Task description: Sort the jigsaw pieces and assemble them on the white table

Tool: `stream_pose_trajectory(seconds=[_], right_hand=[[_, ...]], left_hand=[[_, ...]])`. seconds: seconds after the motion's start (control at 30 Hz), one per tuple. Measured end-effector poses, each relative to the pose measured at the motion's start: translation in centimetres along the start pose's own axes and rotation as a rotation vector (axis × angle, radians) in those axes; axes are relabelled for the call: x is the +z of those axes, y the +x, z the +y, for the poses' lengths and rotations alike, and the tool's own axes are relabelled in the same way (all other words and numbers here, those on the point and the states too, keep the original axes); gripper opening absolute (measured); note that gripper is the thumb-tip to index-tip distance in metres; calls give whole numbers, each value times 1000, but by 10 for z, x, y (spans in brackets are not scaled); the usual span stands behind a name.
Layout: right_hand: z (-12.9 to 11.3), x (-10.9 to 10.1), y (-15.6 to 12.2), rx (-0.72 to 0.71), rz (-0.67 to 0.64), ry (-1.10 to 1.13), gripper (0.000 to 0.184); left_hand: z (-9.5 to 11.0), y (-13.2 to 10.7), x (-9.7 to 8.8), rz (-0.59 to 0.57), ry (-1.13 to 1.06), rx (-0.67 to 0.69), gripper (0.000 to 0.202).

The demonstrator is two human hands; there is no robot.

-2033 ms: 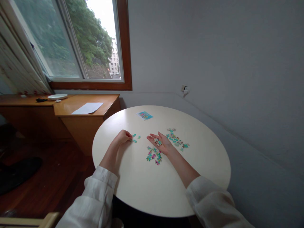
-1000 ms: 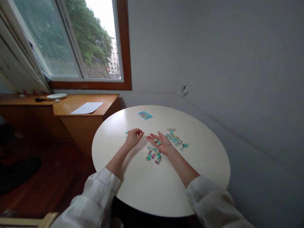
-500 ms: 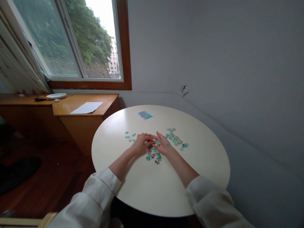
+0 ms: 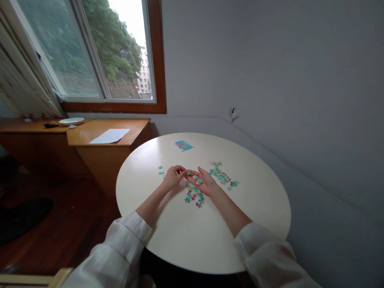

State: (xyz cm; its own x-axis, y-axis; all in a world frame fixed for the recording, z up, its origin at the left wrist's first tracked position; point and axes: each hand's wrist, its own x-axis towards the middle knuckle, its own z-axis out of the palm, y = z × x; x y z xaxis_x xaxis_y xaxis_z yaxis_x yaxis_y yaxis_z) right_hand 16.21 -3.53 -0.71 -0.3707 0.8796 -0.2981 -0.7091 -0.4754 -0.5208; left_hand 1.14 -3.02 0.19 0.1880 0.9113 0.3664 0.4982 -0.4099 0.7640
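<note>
My right hand [image 4: 205, 182] lies palm up on the round white table [image 4: 204, 236], fingers apart, with a few jigsaw pieces [image 4: 196, 177] resting in the palm. My left hand [image 4: 173, 176] is just left of it, fingertips pinched on a teal puzzle piece [image 4: 188, 173] at my right fingertips. A pile of pink and teal pieces [image 4: 193, 196] lies under my right wrist. Another cluster of teal pieces [image 4: 221, 175] lies to the right. A few loose teal pieces [image 4: 161, 170] sit left of my left hand.
A small teal picture card [image 4: 183, 145] lies at the table's far side. A wooden desk [image 4: 90, 144] stands to the left under the window, with a sheet of paper [image 4: 110, 136] and a white plate [image 4: 71, 121]. A grey wall runs along the right.
My left hand left the small pieces on the left, moved right to my right palm, and now pinches a teal piece there. My right hand stayed put, palm up.
</note>
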Motion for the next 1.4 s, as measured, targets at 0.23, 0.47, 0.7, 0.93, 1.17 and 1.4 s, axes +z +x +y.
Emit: stream_pose_trajectory(seconds=[0.23,0.47,0.7,0.93,1.17,1.4], right_hand=[[-5,0,-5,-56,92,59,37],[-5,4,-9,-68,129,64,36],[-5,3,-8,-75,123,56,36],[-5,3,-8,-78,139,38,37],[-5,3,-8,-79,147,26,37],[-5,4,-8,-80,120,45,36]], left_hand=[[-16,8,-6,53,203,-138,18],[-23,7,-14,-15,519,-286,22],[-22,7,-16,-49,521,-313,20],[-20,7,-19,-75,559,-317,18],[-20,5,-23,-59,609,-273,17],[-21,1,-10,16,551,-154,31]])
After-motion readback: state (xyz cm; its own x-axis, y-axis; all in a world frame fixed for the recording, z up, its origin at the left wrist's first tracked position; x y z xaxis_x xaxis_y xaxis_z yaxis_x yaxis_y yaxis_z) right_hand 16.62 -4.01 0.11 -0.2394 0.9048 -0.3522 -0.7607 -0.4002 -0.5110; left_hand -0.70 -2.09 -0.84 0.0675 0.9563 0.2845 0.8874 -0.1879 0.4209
